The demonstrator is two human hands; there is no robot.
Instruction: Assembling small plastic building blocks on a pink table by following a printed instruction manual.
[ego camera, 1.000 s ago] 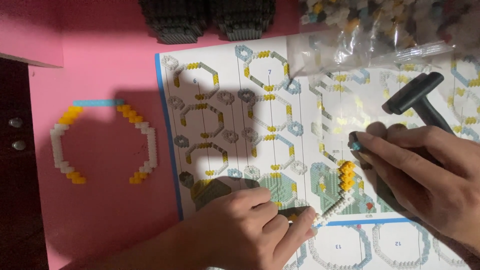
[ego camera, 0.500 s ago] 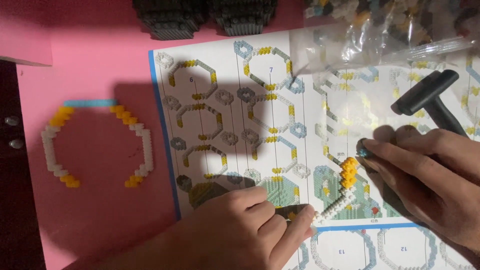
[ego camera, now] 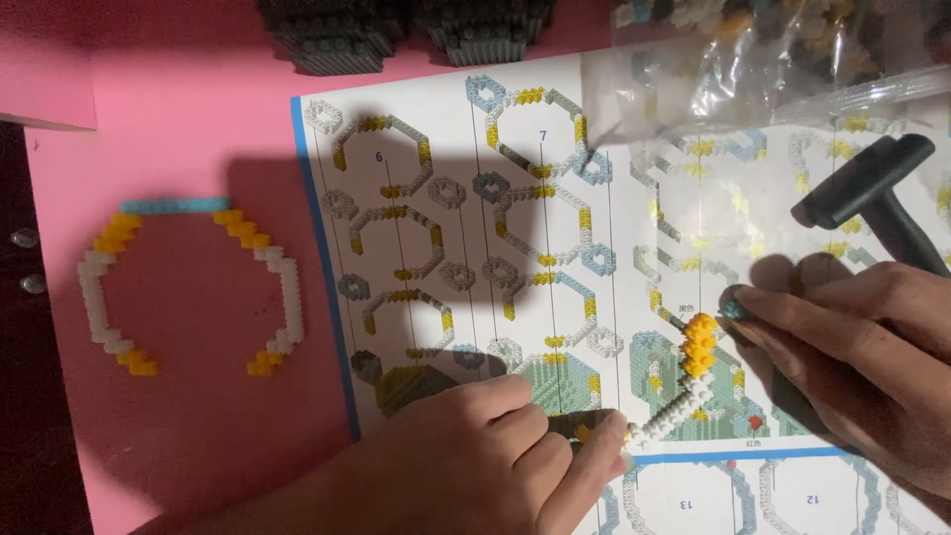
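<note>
- Left hand (ego camera: 475, 466) – clamped on white-and-yellow brick strip (ego camera: 684, 381), unmoved.
- Right hand (ego camera: 862, 367) – fingers together, pinching small teal brick (ego camera: 731, 309); edged nearer strip's yellow top.
- Instruction sheet (ego camera: 475, 258) beneath.

Right hand: the right hand (ego camera: 862, 367) has drawn in toward the yellow end of the brick strip (ego camera: 684, 381); a second ago its fingertips were further to the right, now they sit just beside the yellow bricks, a small teal piece (ego camera: 733, 309) pinched at the tips.
Brick strip: the white and yellow strip stands a little steeper, its yellow top nearer the right fingertips.
Left hand: the left hand (ego camera: 495, 466) has edged slightly rightward with the strip's white lower end.
View: the instruction sheet (ego camera: 555, 248) and the brick ring (ego camera: 188, 287) sit slightly lower and further left in the picture.
</note>
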